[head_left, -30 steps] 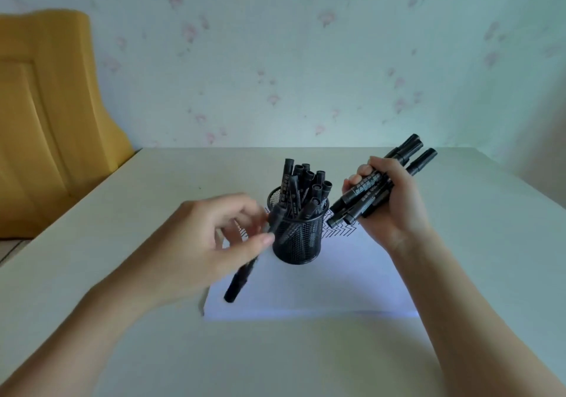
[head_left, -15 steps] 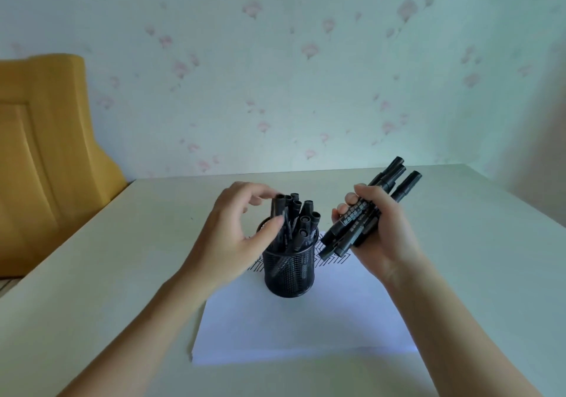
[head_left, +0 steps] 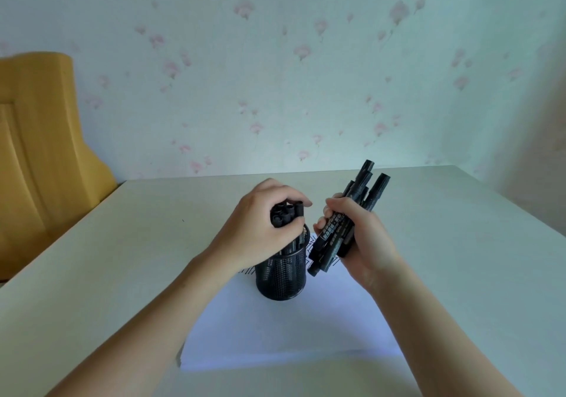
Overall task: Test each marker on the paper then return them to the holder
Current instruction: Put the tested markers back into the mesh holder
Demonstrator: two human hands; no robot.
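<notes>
The left hand curled over the tops of the markers in the holder, fingers closed round their caps; the right hand gripped a bundle of markers just right of centre. The mesh holder stood mid-frame on the paper, beside pen strokes. By appearance, part of the set was returned and the bundle remained. One second before, the left hand was lower and pinched a single marker beside the holder.
</notes>
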